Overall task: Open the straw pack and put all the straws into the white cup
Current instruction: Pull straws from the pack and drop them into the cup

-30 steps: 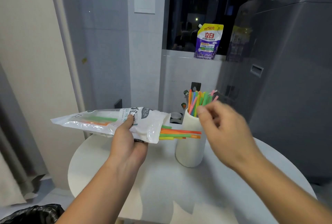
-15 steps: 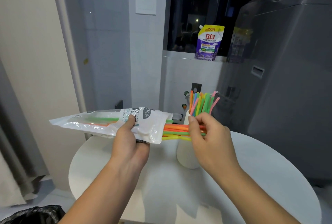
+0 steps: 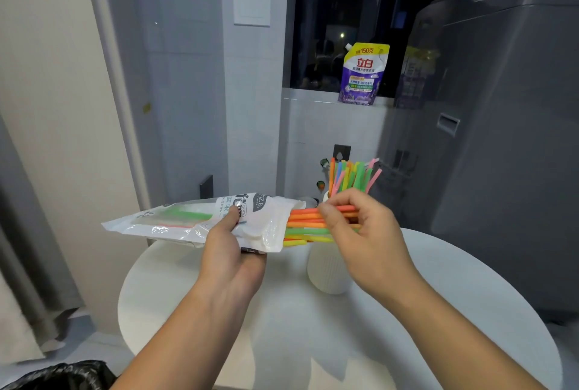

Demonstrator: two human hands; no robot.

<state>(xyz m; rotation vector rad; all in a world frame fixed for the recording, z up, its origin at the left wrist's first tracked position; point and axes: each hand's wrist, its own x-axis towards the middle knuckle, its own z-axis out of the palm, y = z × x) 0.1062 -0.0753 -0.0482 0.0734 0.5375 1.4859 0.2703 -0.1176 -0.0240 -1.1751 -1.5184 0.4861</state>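
My left hand (image 3: 233,252) holds the white plastic straw pack (image 3: 188,222) level above the round white table (image 3: 282,327), its open mouth pointing right. A bunch of orange, green and yellow straws (image 3: 305,225) sticks out of that mouth. My right hand (image 3: 360,233) is closed around the free ends of this bunch. Behind and below my right hand stands the ribbed white cup (image 3: 326,270), partly hidden. Several coloured straws (image 3: 351,175) stand upright in the cup, fanning out above my fingers.
A grey washing machine (image 3: 501,107) stands right behind the table. A purple detergent pouch (image 3: 363,75) sits on the window sill. A black bin bag (image 3: 59,377) shows at the lower left. A wall and a curtain close off the left side.
My right hand came back from the cup to the pack's mouth and closed on the straws sticking out. More straw length now shows outside the pack. My left hand stayed in place.
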